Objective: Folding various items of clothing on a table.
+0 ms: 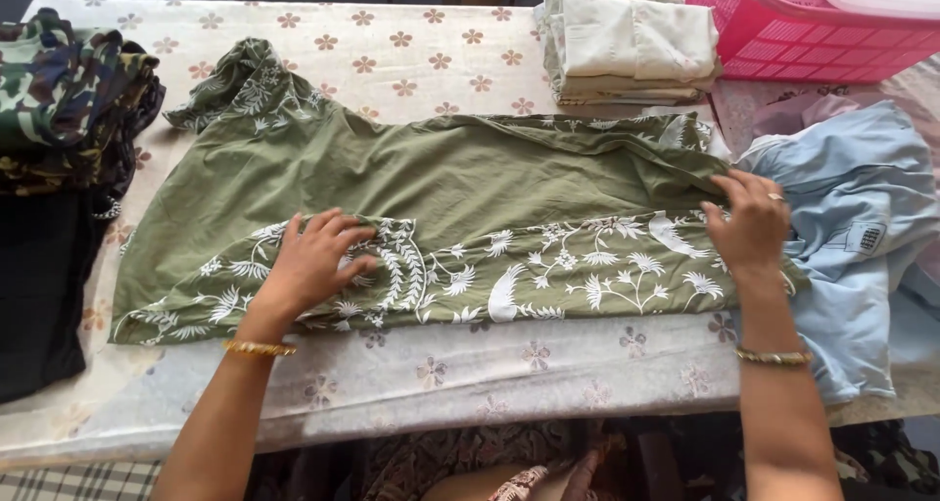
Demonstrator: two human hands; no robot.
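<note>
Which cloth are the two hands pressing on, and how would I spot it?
Look at the table with the flowered tablecloth. In its middle lies the green garment, under the left hand and right hand. Only it has white leaf patterns; the blue shirt beside it is plain.
</note>
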